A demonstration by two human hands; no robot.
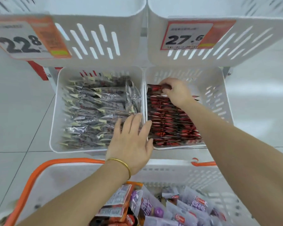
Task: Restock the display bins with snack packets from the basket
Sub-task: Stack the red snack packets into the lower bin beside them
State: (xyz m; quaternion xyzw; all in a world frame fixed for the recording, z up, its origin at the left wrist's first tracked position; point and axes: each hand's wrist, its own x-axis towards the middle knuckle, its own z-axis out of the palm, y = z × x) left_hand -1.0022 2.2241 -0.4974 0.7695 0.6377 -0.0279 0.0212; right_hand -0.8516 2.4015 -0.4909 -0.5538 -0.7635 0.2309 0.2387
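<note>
Two white display bins sit side by side below me. The left bin point(55, 111) holds rows of clear packets with dark snacks point(91, 111). Standing in a row in the right bin point(219, 88) are red and black packets point(167, 124). My right hand point(175, 90) reaches into the right bin, fingers pinched on the rearmost red packet point(153, 88). My left hand point(131, 142), fingers spread, hovers flat over the divide between the bins and holds nothing. The white basket point(82, 173) with orange handles sits nearest me, holding purple packets point(186, 207) and orange-red packets point(118, 204).
Two empty-looking upper white bins point(96, 13) overhang the lower ones, carrying price tags 22.8 point(23, 41) and 27.6 point(186, 36). The right rear part of the right bin has free room. White tiled floor point(15, 119) surrounds the rack.
</note>
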